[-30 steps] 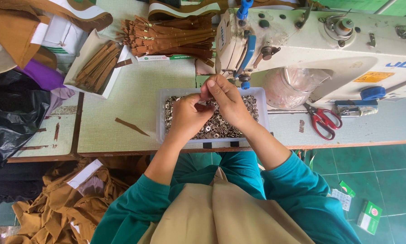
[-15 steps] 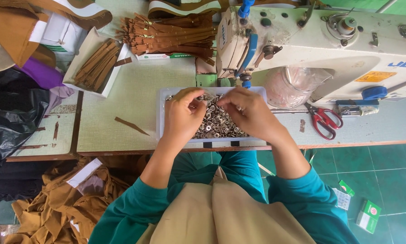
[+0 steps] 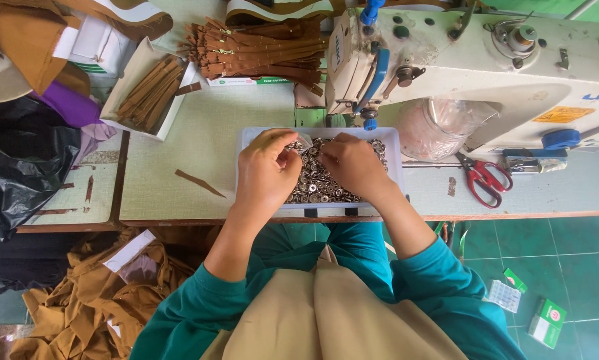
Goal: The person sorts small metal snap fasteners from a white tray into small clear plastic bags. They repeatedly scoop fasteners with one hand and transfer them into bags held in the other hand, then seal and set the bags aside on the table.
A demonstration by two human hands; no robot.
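Both hands had dropped into the white tray (image 3: 393,157); left hand (image 3: 267,172) and right hand (image 3: 353,165) pinched small metal fasteners (image 3: 316,183), sorting resumed beneath fingertips.

Place: sewing workshop | shown by: white industrial sewing machine (image 3: 473,60) mounted on pale green table (image 3: 199,153) | bundled brown zippers (image 3: 259,50) | red-handled scissors (image 3: 483,179) | heaped brown fabric (image 3: 93,300) on floor

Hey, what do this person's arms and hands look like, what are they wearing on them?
Both hands, the left hand and the right hand, are bare: no gloves, and no rings or watch visible. Teal sleeves are pushed up, leaving the forearms uncovered.
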